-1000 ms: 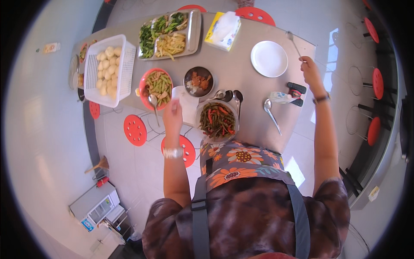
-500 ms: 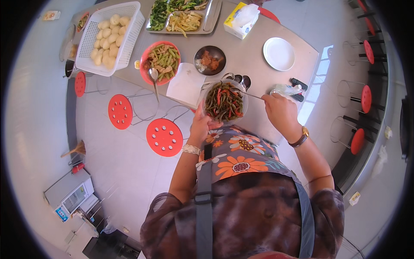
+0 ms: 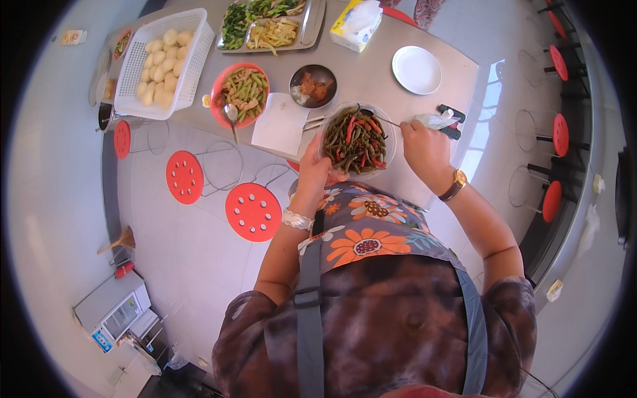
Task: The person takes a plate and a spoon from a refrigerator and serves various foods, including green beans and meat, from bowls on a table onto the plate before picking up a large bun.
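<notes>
My left hand (image 3: 317,171) holds a clear bowl of green beans and red pepper strips (image 3: 357,139), lifted off the table (image 3: 371,76) and close to my chest. My right hand (image 3: 423,147) grips a thin metal utensil (image 3: 386,121) whose tip reaches into the bowl from the right. A watch sits on my right wrist and a bracelet on my left.
On the table stand a red bowl of beans with a spoon (image 3: 243,93), a dark bowl of food (image 3: 312,85), a white plate (image 3: 417,69), a tissue box (image 3: 355,25), a metal tray of vegetables (image 3: 272,23) and a white basket of buns (image 3: 162,61). Red stools (image 3: 252,211) stand below.
My left hand has lifted the bean bowl off the table toward me. My right hand came in from the far right with the utensil and now reaches into the bowl.
</notes>
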`<control>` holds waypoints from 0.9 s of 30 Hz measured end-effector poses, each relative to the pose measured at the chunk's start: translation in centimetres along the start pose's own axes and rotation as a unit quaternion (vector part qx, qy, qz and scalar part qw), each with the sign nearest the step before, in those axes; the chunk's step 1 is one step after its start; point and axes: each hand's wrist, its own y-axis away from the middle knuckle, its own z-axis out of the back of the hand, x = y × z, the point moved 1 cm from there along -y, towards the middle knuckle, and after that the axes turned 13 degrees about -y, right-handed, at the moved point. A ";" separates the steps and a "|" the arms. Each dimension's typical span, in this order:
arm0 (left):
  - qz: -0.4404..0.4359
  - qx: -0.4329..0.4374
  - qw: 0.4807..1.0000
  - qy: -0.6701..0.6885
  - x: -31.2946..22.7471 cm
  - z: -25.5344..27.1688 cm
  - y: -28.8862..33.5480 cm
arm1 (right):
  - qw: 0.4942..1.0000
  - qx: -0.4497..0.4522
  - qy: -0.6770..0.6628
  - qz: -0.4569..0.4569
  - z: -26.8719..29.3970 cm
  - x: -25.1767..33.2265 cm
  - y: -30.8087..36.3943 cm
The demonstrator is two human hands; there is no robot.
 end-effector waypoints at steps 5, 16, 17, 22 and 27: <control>-0.012 -0.008 0.996 -0.090 -2.8 -2.2 -2.7 | 0.999 -0.034 -0.030 0.018 0.8 -1.8 -0.4; -0.005 -0.007 0.996 -0.083 -6.9 -7.5 -10.0 | 0.995 -0.091 -0.021 0.022 5.2 -8.6 -3.6; -0.013 -0.011 0.997 -0.079 -6.9 -7.7 -10.6 | 0.995 -0.096 -0.021 0.009 5.6 -9.2 -4.3; -0.060 0.005 0.997 -0.054 -7.4 -9.5 -12.7 | 0.994 -0.074 -0.041 -0.063 4.2 -12.1 -6.6; -0.046 0.004 0.998 -0.033 -8.4 -11.4 -13.6 | 0.985 -0.017 -0.123 -0.118 2.8 -12.6 -8.2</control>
